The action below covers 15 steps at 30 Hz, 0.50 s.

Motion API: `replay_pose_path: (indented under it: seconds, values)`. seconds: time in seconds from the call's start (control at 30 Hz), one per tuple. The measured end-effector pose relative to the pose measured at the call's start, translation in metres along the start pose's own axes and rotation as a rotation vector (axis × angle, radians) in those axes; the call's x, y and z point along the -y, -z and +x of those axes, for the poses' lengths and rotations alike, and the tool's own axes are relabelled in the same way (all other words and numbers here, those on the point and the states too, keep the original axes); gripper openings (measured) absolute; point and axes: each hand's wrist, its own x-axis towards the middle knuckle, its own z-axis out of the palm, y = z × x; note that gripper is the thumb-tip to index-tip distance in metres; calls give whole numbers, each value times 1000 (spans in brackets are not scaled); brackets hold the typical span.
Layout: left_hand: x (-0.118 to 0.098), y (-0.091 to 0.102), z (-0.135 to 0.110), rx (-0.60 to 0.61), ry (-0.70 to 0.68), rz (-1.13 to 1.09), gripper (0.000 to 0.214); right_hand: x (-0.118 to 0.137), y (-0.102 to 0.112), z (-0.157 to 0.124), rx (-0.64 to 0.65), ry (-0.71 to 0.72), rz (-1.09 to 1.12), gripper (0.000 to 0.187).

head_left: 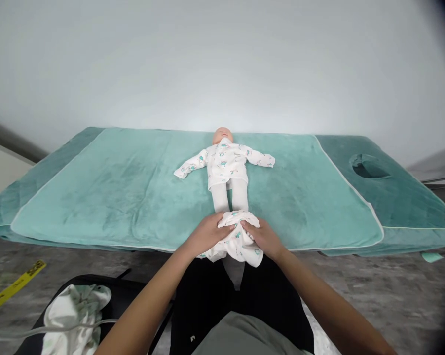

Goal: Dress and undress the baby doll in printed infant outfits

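A baby doll [228,161] lies on its back on the teal-covered bed, head toward the wall and arms spread. It wears a white patterned top and white leggings [239,193]. At its feet, a bunched white garment [239,241] with the same print, perhaps baby trousers, is gathered between my hands. My left hand [207,232] grips its left side, thumb on top. My right hand [264,237] pinches its right side. The doll's feet are hidden behind the cloth, and part of the garment hangs over the bed's near edge.
The bed [107,192] runs along a pale wall, with a round face hole [370,166] at its right end. On a black chair [119,296] at lower left lies a crumpled printed cloth [76,315], crossed by a cable [52,331]. Yellow tape [15,287] marks the floor.
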Motion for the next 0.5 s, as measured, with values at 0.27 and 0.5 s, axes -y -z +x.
replay_pose_path:
  seconds: [0.27,0.5]
  values:
    - [-14,-13,21,33,18,79,29,-8,1,5,-165,113,-210,42]
    - [-32,0,33,-24,61,-244,35,5,22,13,-40,243,13,40]
